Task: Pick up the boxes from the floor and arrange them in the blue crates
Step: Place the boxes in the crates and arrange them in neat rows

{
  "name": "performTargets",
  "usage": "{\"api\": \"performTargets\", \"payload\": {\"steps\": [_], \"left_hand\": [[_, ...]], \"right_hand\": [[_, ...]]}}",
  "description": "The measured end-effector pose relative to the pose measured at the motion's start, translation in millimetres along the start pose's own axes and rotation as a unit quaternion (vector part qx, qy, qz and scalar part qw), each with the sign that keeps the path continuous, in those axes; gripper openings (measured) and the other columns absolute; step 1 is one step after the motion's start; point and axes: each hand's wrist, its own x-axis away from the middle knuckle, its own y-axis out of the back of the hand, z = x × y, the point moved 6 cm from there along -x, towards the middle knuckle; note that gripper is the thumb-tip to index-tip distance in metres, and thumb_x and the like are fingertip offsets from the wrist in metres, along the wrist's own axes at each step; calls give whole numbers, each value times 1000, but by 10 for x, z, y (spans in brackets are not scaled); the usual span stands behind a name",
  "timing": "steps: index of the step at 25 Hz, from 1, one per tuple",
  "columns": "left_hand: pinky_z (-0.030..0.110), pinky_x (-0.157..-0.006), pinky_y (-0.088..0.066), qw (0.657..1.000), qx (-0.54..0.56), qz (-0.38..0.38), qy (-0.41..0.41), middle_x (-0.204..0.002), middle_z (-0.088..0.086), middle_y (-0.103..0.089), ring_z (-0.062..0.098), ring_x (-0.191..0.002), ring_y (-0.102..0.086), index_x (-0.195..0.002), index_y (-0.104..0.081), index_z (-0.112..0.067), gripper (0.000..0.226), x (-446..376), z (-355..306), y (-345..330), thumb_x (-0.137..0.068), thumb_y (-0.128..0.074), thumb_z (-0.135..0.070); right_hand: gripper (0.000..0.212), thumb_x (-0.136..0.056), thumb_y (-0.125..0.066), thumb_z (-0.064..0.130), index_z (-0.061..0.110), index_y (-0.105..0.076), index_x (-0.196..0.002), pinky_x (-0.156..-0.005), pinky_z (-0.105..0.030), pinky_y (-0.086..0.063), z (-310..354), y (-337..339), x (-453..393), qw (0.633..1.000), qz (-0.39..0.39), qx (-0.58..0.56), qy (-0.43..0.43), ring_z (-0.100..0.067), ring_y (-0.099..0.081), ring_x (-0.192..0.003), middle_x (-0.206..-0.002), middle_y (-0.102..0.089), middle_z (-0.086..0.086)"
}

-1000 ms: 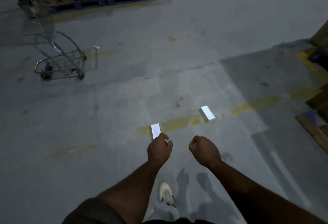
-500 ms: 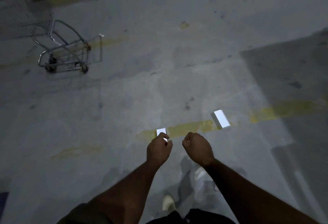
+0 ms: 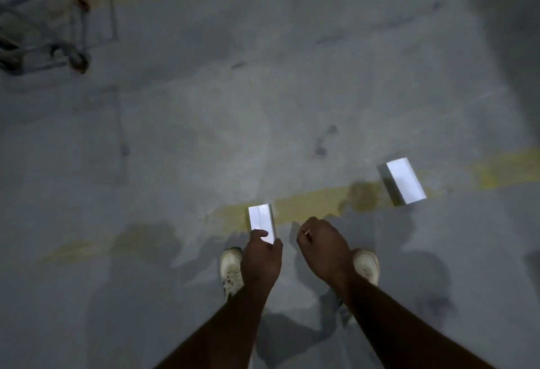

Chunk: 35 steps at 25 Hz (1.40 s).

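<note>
A grey concrete floor [image 3: 204,123] fills the view, crossed by a worn yellow painted line [image 3: 315,205]. At the upper left stands a metal wheeled trolley [image 3: 52,32]. Two pale shoes [image 3: 231,269] stand just short of the line. The right hand [image 3: 324,248] hangs with fingers curled, holding nothing that can be made out. The left hand [image 3: 261,260] pinches a small white box [image 3: 262,222] by its near end. A second white box [image 3: 404,182] lies on the floor across the line, well to the right.

A metal trolley [image 3: 43,32] stands at the far left on the grey concrete floor [image 3: 204,105], which a worn yellow line [image 3: 309,207] crosses.
</note>
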Motion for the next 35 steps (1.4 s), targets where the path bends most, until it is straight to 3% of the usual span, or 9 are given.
{"api": "performTargets", "payload": {"steps": [8,12,16,20,24,27,29,31,35], "left_hand": [[36,-97,-50,997,-55,28,54,-126,11,-63,32,-119,-60,-124,-54,-11,53,-2035,1148,-1440,-88,-70,-47],[49,-103,-45,985,-137,-23,104,-138,12,-46,36,-130,-48,-139,-43,-15,87,-2540,1366,-1765,-73,-79,-58],[47,-106,-42,986,-67,-22,149,-145,19,-44,37,-131,-48,-147,-30,-5,97,-2867,1490,-1880,-74,-84,-38],[31,-86,-47,993,70,13,91,-123,9,-51,26,-111,-55,-132,-39,-8,75,-2788,1162,-1975,-77,-83,-34],[27,-64,-52,901,290,268,179,-97,9,-67,22,-80,-65,-116,-64,-8,59,-2347,514,-2369,-74,-54,-48],[29,-75,-55,868,318,349,153,-97,4,-73,21,-87,-69,-112,-70,-13,52,-2141,-42,-2577,-91,-49,-55],[31,-85,-56,896,262,352,71,-105,3,-77,21,-97,-73,-114,-73,-15,55,-2056,-424,-2736,-85,-66,-61],[29,-76,-56,944,168,284,6,-99,4,-77,22,-89,-73,-109,-73,-12,45,-2014,-708,-2905,-83,-76,-49],[40,-86,-56,963,139,231,24,-110,6,-69,24,-93,-66,-121,-61,-11,57,-1953,-1034,-3339,-80,-78,-48]], "right_hand": [[25,-95,-54,31,14,-59,-112,-84,-33,-48,-1033,-2034,-1323,994,48,-52,-79,-25,-60,-98,-105,-63,-7],[31,-96,-55,34,15,-57,-121,-85,-34,-48,-1220,-2477,-1675,994,51,-58,-79,-23,-59,-103,-110,-63,-6],[33,-95,-55,33,15,-57,-123,-85,-34,-48,-1413,-2627,-1904,993,58,-61,-85,-25,-58,-106,-114,-63,-7],[40,-98,-53,38,10,-55,-127,-90,-37,-48,-1657,-2545,-1950,989,28,-89,-115,-28,-59,-110,-120,-62,-12],[47,-102,-39,48,12,-52,-130,-91,-38,-48,-1890,-2226,-1869,957,-20,-208,-201,-30,-61,-111,-126,-61,-12],[55,-103,-32,49,12,-48,-139,-102,-39,-44,-2018,-1732,-1778,953,-107,-216,-182,-27,-53,-121,-133,-56,-11],[55,-102,-30,47,11,-52,-138,-104,-39,-42,-2177,-1400,-1724,951,-166,-209,-155,-26,-52,-122,-131,-59,-9],[37,-102,-42,34,13,-59,-127,-98,-38,-45,-2474,-1097,-1705,941,-198,-225,-158,-25,-57,-115,-122,-62,-7],[42,-91,-66,22,8,-56,-129,-102,-38,-43,-3188,-486,-1808,938,-264,-119,-192,-28,-53,-121,-129,-58,-11]]}}
